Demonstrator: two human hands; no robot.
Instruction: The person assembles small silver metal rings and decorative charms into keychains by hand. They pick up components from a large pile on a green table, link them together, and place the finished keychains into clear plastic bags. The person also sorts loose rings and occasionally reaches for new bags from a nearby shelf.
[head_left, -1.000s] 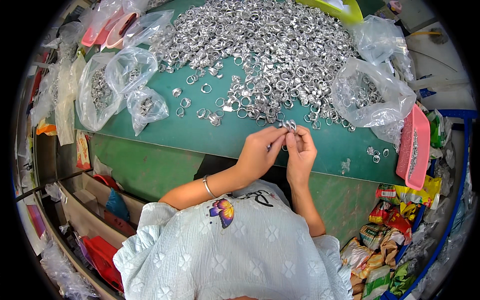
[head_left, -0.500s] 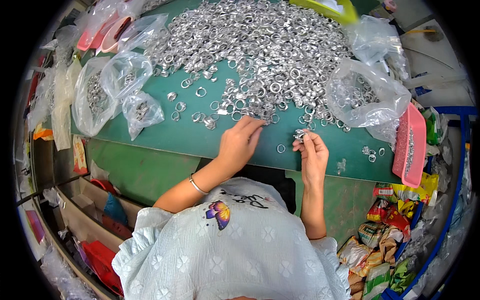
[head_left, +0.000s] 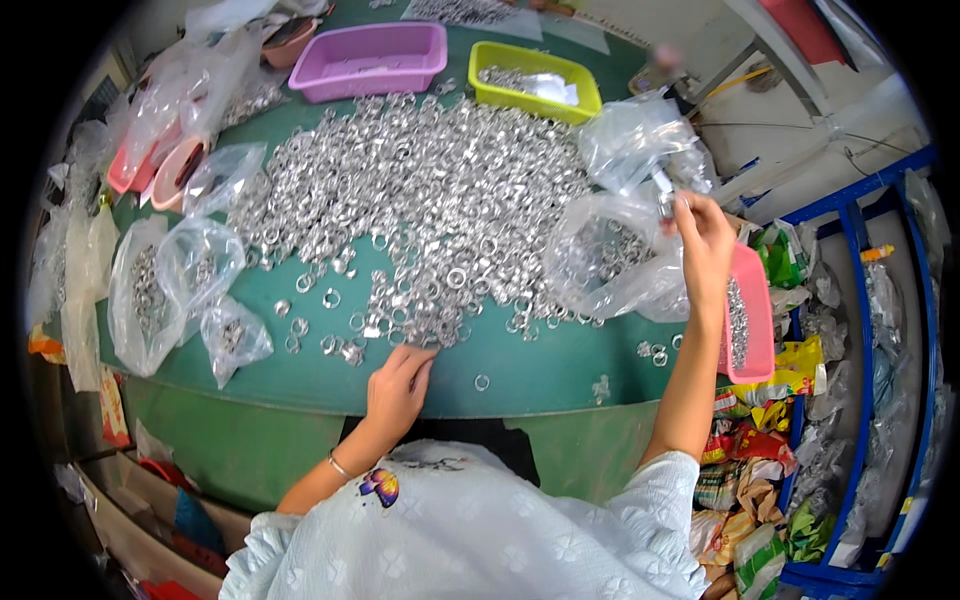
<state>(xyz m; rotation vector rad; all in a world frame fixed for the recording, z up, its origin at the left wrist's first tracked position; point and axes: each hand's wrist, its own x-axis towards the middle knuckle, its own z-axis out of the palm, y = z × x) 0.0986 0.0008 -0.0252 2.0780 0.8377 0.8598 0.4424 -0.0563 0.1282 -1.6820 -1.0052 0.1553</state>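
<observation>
Green table [head_left: 540,375], right hand [head_left: 703,240] perhaps pinching rings [head_left: 664,200]

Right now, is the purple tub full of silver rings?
No, the purple tub looks nearly empty, while the silver rings lie heaped on the green table.

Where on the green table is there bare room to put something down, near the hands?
Bare green table runs along the near edge, between the left hand and the pink tray, with only a few stray rings. A smaller gap lies between the small bag and the left hand. The middle is crowded by the ring pile; the right hand is at the clear bag.
</observation>
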